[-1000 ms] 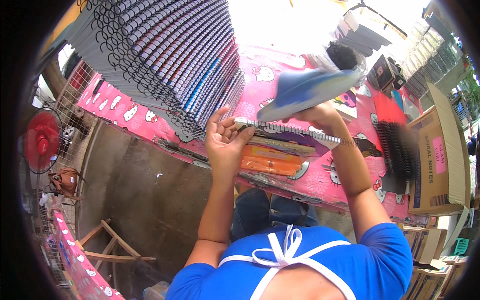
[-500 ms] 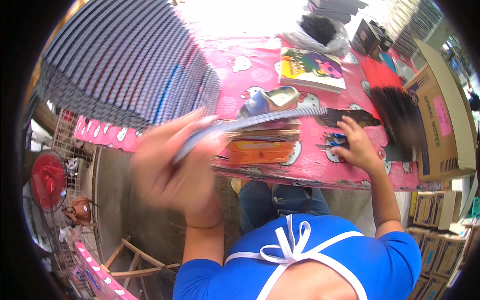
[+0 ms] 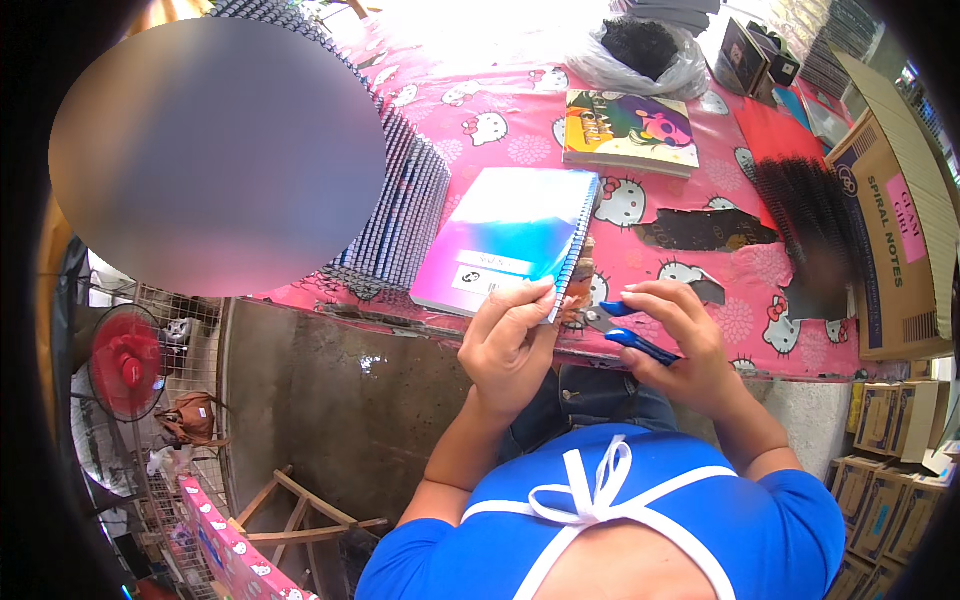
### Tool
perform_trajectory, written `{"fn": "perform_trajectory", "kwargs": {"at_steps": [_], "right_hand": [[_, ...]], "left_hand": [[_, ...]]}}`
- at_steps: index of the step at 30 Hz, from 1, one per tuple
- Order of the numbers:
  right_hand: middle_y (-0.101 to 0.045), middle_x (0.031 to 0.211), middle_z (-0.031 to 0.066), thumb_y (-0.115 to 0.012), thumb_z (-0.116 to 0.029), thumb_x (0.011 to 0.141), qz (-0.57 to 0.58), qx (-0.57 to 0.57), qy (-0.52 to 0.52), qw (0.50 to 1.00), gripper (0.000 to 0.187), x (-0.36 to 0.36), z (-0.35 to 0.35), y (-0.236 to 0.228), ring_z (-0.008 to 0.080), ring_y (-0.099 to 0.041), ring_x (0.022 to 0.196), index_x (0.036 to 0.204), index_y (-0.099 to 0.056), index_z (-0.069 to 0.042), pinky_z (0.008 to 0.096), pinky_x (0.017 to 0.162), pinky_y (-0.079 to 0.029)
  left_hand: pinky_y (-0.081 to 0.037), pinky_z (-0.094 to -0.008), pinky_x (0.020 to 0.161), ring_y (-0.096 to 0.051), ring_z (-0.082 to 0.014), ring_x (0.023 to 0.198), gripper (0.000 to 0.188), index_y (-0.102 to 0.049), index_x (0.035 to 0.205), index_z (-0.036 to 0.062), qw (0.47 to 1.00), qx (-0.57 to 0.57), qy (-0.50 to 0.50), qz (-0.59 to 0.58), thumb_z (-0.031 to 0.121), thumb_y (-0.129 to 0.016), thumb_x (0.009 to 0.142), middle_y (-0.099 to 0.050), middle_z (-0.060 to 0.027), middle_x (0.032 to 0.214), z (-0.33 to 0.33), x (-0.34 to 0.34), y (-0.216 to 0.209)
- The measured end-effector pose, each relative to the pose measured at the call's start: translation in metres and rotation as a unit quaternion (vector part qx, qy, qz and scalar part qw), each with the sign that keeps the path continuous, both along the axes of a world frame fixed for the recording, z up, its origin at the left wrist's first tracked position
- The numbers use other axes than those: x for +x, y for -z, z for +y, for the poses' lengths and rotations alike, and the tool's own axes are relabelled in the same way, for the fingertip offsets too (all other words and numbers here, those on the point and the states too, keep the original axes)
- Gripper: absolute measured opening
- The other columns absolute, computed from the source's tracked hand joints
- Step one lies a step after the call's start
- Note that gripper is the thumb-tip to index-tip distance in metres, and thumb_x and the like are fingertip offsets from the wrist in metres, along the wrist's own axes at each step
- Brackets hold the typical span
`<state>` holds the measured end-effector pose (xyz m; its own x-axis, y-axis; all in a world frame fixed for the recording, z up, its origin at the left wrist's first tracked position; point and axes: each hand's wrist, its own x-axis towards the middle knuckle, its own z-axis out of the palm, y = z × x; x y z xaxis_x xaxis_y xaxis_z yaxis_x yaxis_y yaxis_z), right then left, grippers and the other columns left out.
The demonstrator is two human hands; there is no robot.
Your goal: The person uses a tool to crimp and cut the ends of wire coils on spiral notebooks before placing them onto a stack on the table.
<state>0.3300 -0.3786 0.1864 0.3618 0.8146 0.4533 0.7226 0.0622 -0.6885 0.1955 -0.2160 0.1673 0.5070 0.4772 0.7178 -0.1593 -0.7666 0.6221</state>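
A spiral notebook (image 3: 510,235) with a pink, white and blue cover lies tilted near the table's front edge, its coil along the right side. My left hand (image 3: 508,340) pinches the notebook's lower right corner beside the end of the coil. In my right hand (image 3: 685,340) are blue-handled pliers (image 3: 640,343), held with the handles spread and the metal jaws pointing left, close to the lower end of the coil. I cannot tell whether the jaws touch the wire. Partly hidden behind the notebook is a worn block (image 3: 583,270).
Tall stacks of spiral notebooks (image 3: 410,200) stand at the left, partly covered by a blurred oval. A colourful-covered stack of books (image 3: 630,132) and a plastic bag of black coils (image 3: 640,60) sit farther back. Black coils (image 3: 800,205) lie beside a cardboard box (image 3: 893,235) at right.
My left hand has brought the notebook down and rightward onto the middle of the table's front part. My right hand has picked up the pliers and moved them left toward the coil.
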Motion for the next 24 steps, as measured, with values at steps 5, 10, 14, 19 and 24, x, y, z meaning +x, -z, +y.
{"fn": "perform_trajectory", "kwargs": {"at_steps": [5,10,14,19,24], "right_hand": [[-0.058,0.110,0.0149,-0.074,-0.015,0.072,0.033,0.003,-0.009,0.999,0.046,-0.002,0.007,0.002,0.0317,-0.056,0.102,0.114,-0.059,-0.003,0.0416,0.090,-0.043],[-0.059,0.108,0.0148,-0.074,-0.015,0.072,0.028,0.018,0.002,0.999,0.042,0.001,0.004,0.000,0.0294,-0.058,0.100,0.110,-0.061,-0.004,0.0385,0.085,-0.046],[-0.065,0.096,0.0168,-0.069,-0.018,0.082,0.406,-0.088,-0.102,0.904,0.032,0.007,0.004,0.012,0.0246,-0.064,0.080,0.106,-0.062,0.002,0.0328,0.069,-0.052],[-0.067,0.089,0.0158,-0.059,-0.024,0.090,0.614,-0.144,-0.195,0.751,0.034,0.011,0.019,0.022,0.0203,-0.066,0.075,0.105,-0.062,0.006,0.0300,0.064,-0.055],[-0.060,0.105,0.0122,-0.065,-0.012,0.081,0.298,-0.009,0.058,0.953,0.038,0.039,0.001,0.015,0.0226,-0.060,0.099,0.116,-0.057,0.001,0.0365,0.087,-0.048]], "left_hand": [[-0.053,-0.0290,0.065,-0.066,-0.0212,0.079,0.022,-0.067,0.086,-0.0009,1.000,-0.012,-0.024,-0.009,-0.011,-0.073,0.067,-0.068,-0.0131,0.092,-0.005,0.002,-0.003],[-0.053,-0.0292,0.066,-0.066,-0.0218,0.079,0.023,-0.067,0.086,-0.0010,0.999,-0.029,-0.024,-0.017,-0.011,-0.073,0.066,-0.068,-0.0128,0.091,-0.006,0.005,-0.004],[-0.054,-0.0328,0.070,-0.067,-0.0246,0.080,0.024,-0.067,0.085,-0.0001,0.999,0.019,-0.032,0.007,-0.011,-0.072,0.064,-0.068,-0.0135,0.091,-0.007,0.002,-0.001],[-0.053,-0.0336,0.075,-0.067,-0.0256,0.082,0.019,-0.062,0.083,0.0007,0.996,0.090,0.020,-0.018,-0.008,-0.070,0.069,-0.067,-0.0138,0.094,0.017,-0.006,-0.013],[-0.054,-0.0348,0.073,-0.065,-0.0217,0.083,0.026,-0.044,0.081,0.0036,0.956,0.207,-0.080,-0.193,-0.006,-0.068,0.077,-0.066,-0.0143,0.091,0.061,-0.015,-0.135]]}}
